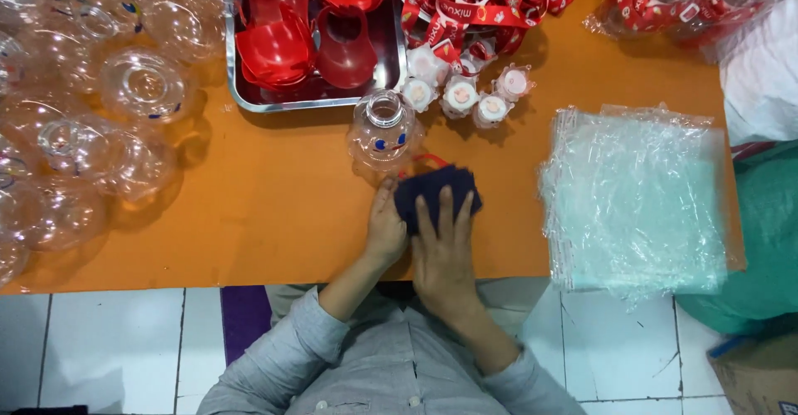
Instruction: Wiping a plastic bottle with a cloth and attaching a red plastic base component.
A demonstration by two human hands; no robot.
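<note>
Pressing dark blue cloth (435, 195), hands (420, 244) flat

I'm pressing a dark navy cloth (436, 195) on the orange table (274, 207); beside it a clear bottle (382, 136) is showing blue eyes and a red smile, near red pieces (303, 37) in a silver tray (316, 99).

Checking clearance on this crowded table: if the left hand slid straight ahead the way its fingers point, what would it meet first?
Probably the clear plastic bottle: the left hand points up the table beside the dark blue piece, and the bottle lies just ahead. Height is hard to judge from above.
</note>
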